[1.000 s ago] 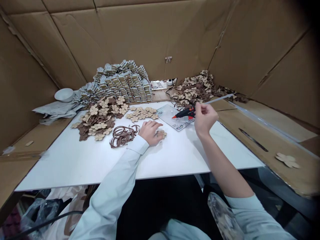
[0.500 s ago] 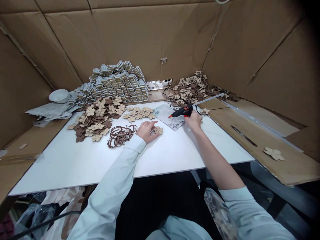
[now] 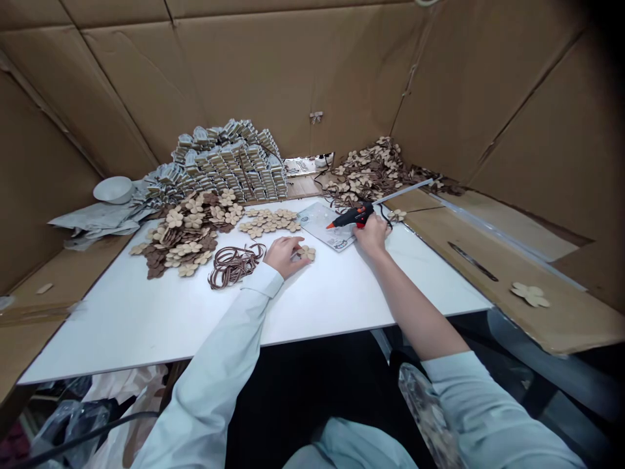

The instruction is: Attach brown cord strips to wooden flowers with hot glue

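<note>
Between the thumb and fingers of my left hand (image 3: 283, 256) is a beige flower cutout (image 3: 306, 253), close to the white tabletop (image 3: 332, 299). My right hand (image 3: 372, 236) is closed round the handle of a black and orange glue gun (image 3: 352, 217), whose orange nozzle points left. A clear glue stick (image 3: 403, 191) sticks out of its back end. Beneath the gun lies a flat printed sheet in a clear sleeve (image 3: 322, 223). Left of my left hand is a bundle of brown cords (image 3: 236, 266). Behind it, several beige flowers (image 3: 268, 222) are laid out flat.
A heap of brown and beige flowers (image 3: 188, 233) stands left, before a tall stack of small pieces (image 3: 229, 163). Another flower pile (image 3: 366, 172) fills the back right. A white bowl (image 3: 113, 189) sits left. Cardboard walls (image 3: 293, 71) enclose the table; a dark thin tool (image 3: 472, 260) lies right.
Both hands keep their holds on the flower and the glue gun. The whole view has shifted slightly; the gun and flower stay nearly in place.
</note>
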`<state>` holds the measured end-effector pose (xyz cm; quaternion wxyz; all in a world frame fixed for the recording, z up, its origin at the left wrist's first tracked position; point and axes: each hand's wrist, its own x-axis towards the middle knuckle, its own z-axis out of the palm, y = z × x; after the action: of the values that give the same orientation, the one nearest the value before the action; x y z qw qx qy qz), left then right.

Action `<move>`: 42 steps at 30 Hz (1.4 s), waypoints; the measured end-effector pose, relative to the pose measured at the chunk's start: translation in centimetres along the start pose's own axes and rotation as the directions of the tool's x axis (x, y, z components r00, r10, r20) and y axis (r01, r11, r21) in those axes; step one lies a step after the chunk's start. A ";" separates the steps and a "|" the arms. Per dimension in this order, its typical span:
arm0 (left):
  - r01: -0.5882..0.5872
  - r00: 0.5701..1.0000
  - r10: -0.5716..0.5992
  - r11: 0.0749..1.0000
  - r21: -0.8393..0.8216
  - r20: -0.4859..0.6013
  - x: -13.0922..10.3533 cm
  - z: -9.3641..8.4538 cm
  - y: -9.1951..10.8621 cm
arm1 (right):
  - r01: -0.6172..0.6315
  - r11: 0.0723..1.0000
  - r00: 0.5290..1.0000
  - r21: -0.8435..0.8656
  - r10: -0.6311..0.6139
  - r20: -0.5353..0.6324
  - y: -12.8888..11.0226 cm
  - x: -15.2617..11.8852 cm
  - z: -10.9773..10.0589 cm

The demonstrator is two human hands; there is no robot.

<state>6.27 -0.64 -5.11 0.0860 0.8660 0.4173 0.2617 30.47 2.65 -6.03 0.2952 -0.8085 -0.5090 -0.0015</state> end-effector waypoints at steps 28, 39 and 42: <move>0.015 1.000 -0.016 0.999 -0.030 -0.019 0.1 0.1 0.2 | 0.008 0.998 1.000 -0.060 -0.008 -0.004 -0.5 -0.5 0.1; 0.001 1.000 -0.001 1.000 -0.008 -0.019 0.1 0.2 0.0 | 0.050 0.991 0.999 -0.122 -0.049 0.011 -0.5 -0.5 -0.4; 0.004 1.000 -0.004 1.000 -0.008 -0.017 0.1 0.1 0.0 | 0.062 0.986 0.998 -0.152 -0.060 0.015 -0.5 -0.6 -0.6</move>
<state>6.44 -0.54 -5.16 0.0867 0.8626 0.4186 0.2705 29.95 2.07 -5.47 0.2297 -0.8127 -0.5336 -0.0452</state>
